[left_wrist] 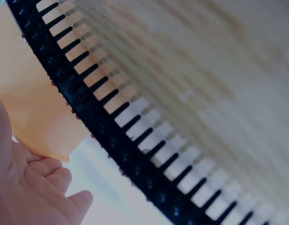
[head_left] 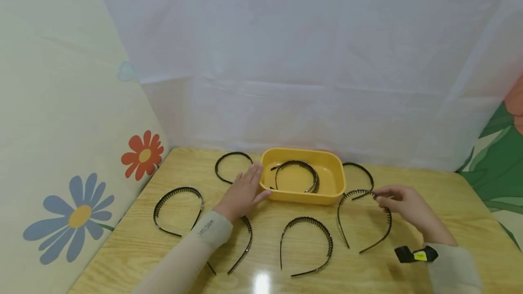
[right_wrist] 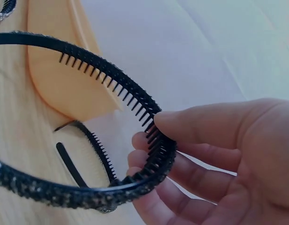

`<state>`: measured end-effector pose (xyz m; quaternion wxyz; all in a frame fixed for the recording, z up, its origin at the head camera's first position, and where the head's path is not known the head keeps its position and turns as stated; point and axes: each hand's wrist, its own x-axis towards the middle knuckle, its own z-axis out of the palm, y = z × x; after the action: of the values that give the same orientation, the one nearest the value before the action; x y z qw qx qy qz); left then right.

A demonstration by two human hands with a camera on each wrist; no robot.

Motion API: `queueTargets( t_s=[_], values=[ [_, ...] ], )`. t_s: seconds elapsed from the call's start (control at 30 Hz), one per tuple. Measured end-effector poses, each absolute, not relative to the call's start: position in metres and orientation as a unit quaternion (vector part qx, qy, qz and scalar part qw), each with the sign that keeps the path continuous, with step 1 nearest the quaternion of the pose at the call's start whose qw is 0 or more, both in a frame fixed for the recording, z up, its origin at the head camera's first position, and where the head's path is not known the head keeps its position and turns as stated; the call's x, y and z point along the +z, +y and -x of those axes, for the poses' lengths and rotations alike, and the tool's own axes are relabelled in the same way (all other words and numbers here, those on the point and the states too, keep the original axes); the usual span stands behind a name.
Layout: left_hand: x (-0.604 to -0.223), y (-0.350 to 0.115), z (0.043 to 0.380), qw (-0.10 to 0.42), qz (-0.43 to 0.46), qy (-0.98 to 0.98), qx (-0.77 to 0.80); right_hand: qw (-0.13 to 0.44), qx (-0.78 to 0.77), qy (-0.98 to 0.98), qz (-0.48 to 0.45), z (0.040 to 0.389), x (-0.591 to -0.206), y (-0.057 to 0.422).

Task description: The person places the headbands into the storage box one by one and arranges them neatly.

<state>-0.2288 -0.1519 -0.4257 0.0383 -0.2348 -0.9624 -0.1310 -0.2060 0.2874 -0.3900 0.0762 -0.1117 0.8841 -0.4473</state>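
Note:
In the head view, my left hand [head_left: 242, 195] rests with extended fingers against the left end of a yellow plastic bin [head_left: 302, 198]. Its fingertips meet the bin's wall [left_wrist: 41, 117] in the left wrist view, where a toothed black headband [left_wrist: 88, 112] crosses close to the camera. Right of the bin, my right hand [head_left: 402, 203] pinches a black headband [head_left: 389, 226] by its upper right curve. The right wrist view shows thumb and fingers on this toothed, glittery band [right_wrist: 121, 75]. Inside the bin lie black headbands [head_left: 315, 180], overlapping, so their number is unclear.
More black headbands lie around the bin: one at the back left [head_left: 218, 169], one at the left [head_left: 157, 210], one partly under the left forearm [head_left: 250, 239], one in front [head_left: 330, 239], one behind the held band [head_left: 369, 178]. A white cloth [head_left: 265, 80] hangs behind the wooden table [head_left: 122, 267].

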Motion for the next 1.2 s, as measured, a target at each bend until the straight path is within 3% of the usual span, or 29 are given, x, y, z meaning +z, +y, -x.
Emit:
queueTargets(
  t_s=[0.4, 1.2],
  values=[
    [-0.428, -0.155, 0.227, 0.034, 0.228, -0.965, -0.127, 0.066, -0.516, 0.853, 0.046, 0.211, -0.382, 0.277],
    [-0.422, -0.149, 0.227, 0.040, 0.232, -0.962, -0.136, 0.038, -0.635, 0.770, 0.042, 0.226, -0.379, 0.244]
  ],
)
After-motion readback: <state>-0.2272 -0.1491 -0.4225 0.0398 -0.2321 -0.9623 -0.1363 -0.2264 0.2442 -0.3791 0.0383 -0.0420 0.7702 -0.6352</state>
